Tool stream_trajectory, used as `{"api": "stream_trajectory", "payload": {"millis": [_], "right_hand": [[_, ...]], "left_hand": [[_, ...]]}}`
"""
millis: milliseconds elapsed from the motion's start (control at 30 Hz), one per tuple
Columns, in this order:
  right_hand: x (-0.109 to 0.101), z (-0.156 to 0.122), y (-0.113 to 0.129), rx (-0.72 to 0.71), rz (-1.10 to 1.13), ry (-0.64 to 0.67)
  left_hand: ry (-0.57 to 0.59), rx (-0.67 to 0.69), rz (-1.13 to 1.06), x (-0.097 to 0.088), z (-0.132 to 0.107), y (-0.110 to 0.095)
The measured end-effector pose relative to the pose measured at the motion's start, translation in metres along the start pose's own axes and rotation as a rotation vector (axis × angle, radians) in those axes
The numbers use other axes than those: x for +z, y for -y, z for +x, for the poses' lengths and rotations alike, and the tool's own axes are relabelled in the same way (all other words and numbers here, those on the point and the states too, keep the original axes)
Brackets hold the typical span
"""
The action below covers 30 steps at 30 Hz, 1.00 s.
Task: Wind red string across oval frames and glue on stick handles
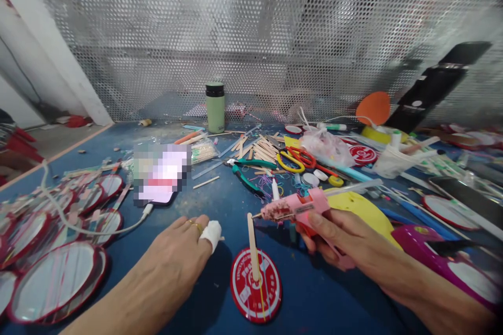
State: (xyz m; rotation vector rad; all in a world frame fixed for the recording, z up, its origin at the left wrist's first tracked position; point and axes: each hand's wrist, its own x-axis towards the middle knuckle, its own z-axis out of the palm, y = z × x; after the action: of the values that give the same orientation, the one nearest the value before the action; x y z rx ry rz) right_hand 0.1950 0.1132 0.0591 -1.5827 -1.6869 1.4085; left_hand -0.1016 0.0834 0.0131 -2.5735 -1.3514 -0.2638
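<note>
A pink hot glue gun with a clear glue stick in its back is gripped in my right hand. Its nozzle points left, at the upper end of a wooden craft stick. That stick lies over a round red lid with white print, reaching from its centre past its far edge. Left of the lid is my left hand, low over the table, fingers curled together. It has a ring and a white wrapping around one digit. A small tan tip shows beyond the wrapping; what the fingers hold is unclear.
Round red-rimmed discs pile up at left, near a cabled phone. Ahead lie green-handled pliers, yellow-handled scissors and loose craft sticks. A green bottle stands before a perforated metal panel.
</note>
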Motion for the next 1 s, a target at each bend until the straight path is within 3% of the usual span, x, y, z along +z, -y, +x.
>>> {"api": "stream_trajectory", "payload": {"millis": [367,733,1000], "right_hand": [[0.0011,0.0016,-0.0032,0.011,-0.007,-0.005],[0.0013,0.0038,-0.0045,-0.034,0.005,0.007],[0.0021,0.0043,-0.0032,-0.039,-0.061,-0.019]], "left_hand": [[-0.061,0.113,0.052,-0.002,0.0014,0.0005],[-0.143,0.127,0.063,-0.0012,0.0036,0.0002],[-0.119,0.098,0.073,-0.0027,0.0045,-0.0026]]}}
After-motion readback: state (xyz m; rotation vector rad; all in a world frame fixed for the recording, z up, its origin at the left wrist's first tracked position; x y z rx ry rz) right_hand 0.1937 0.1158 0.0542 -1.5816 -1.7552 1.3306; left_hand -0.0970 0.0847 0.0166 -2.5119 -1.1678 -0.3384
